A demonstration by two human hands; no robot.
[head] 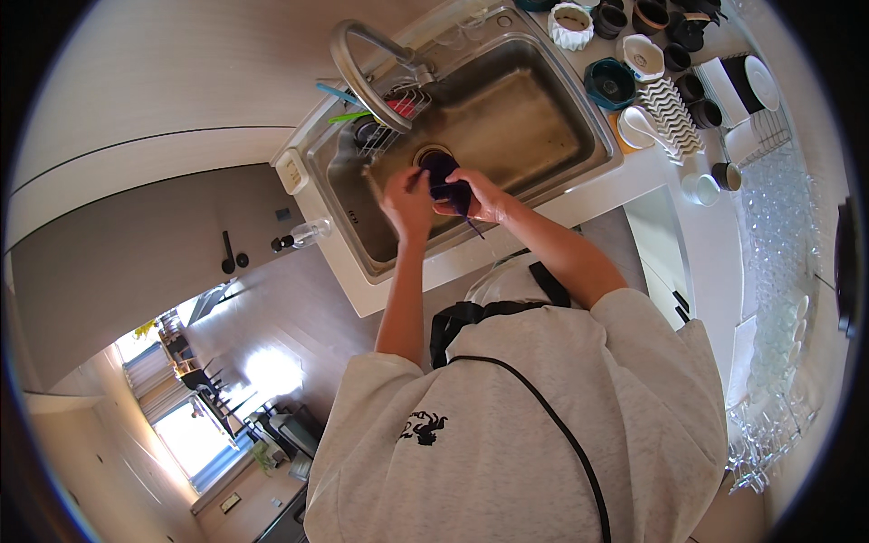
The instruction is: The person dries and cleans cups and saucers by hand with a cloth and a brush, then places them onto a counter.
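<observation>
Over the steel sink [516,122], my right hand [481,197] grips a dark purple cloth [440,170], its thumb on top and its fingers beneath. A thin tail of the cloth hangs towards the sink's near edge. My left hand [406,200] is at the cloth's left side, blurred, with its fingers curled; whether it holds the cloth is unclear. A thin brownish streak shows beside its outer side. Partly behind the cloth lies the round drain [431,151]. The curved metal faucet [360,75] arches over the sink's left part.
A wire basket [407,108] with colored items hangs in the sink's back left. On the left rim sits a white soap holder [293,171]; a clear bottle [311,233] is beside the counter. Bowls, cups, a wavy white rack [669,119] and many glasses [774,217] crowd the right counter.
</observation>
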